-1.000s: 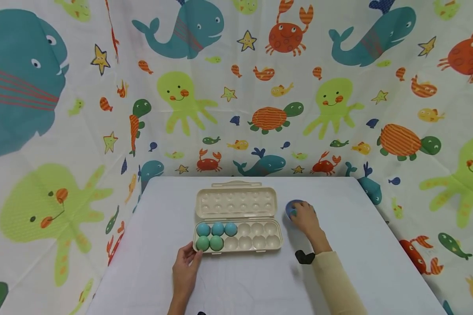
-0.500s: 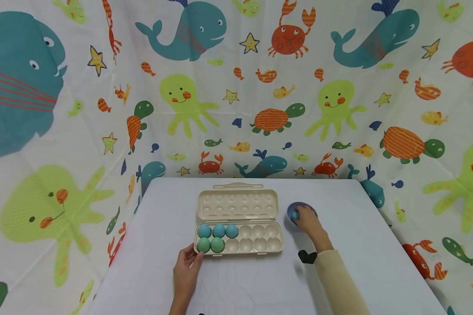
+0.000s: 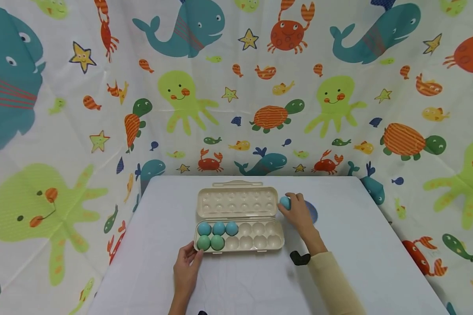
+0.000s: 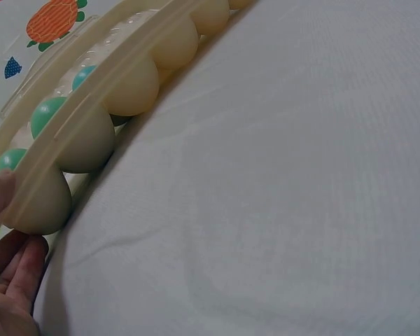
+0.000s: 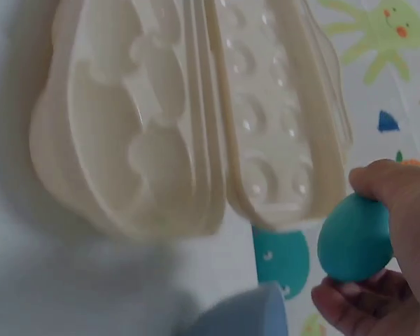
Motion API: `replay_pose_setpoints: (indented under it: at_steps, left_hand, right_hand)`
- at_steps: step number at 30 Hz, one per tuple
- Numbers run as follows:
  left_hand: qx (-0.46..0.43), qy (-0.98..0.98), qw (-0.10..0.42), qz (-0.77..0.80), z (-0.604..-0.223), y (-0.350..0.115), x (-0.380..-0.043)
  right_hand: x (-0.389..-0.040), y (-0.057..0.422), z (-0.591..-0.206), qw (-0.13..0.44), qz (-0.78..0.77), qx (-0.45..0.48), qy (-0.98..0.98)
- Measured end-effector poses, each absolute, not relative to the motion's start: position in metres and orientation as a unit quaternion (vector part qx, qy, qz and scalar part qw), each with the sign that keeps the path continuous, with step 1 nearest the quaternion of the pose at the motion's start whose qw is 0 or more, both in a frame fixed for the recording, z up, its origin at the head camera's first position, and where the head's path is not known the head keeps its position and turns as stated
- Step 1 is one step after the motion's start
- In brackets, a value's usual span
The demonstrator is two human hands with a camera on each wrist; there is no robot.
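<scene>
A cream plastic egg carton lies on the table with its lid laid back. In its back row at the left are three blue eggs; two green eggs occupy the front row's left end. My left hand grips the carton's front left corner; the left wrist view shows the thumb at the rim and fingers below. Between the thumb and fingers of my right hand is a blue egg, raised just right of the lid. Behind that hand a blue bowl is partly hidden.
A white cloth covers the table. Behind and at both sides hangs a curtain printed with sea animals. A black strap piece sticks out by the right wrist.
My right hand has come up out of the bowl with the blue egg and moved left towards the carton lid. The left hand keeps its place on the carton.
</scene>
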State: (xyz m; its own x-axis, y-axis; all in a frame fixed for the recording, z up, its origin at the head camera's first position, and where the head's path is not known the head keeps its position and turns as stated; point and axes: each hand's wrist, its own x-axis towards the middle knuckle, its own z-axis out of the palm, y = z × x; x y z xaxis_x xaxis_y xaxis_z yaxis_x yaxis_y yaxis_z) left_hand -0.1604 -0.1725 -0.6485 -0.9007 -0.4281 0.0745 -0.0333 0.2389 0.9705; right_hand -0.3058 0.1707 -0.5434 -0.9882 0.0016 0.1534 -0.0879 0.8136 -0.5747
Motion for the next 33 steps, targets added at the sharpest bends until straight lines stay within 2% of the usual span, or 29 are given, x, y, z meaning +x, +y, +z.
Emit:
replay_pose_setpoints:
  at_steps: [10,17,24,33]
  left_hand:
    - [0.146,-0.765,0.169,-0.604,-0.649,-0.173,-0.163]
    - [0.149,-0.768,0.16,-0.602,-0.647,-0.173,-0.163]
    - [0.153,-0.77,0.157,-0.599,-0.645,-0.172,-0.163]
    - [0.161,-0.78,0.153,-0.586,-0.648,-0.172,-0.162]
  right_hand:
    - [-0.282,0.114,-0.561,0.068,0.401,0.095,-0.909]
    - [-0.271,0.086,-0.573,0.072,0.371,0.143,-0.915]
    - [-0.27,0.073,-0.581,0.049,0.364,0.165,-0.916]
    - [-0.27,0.07,-0.595,0.056,0.345,0.191,-0.917]
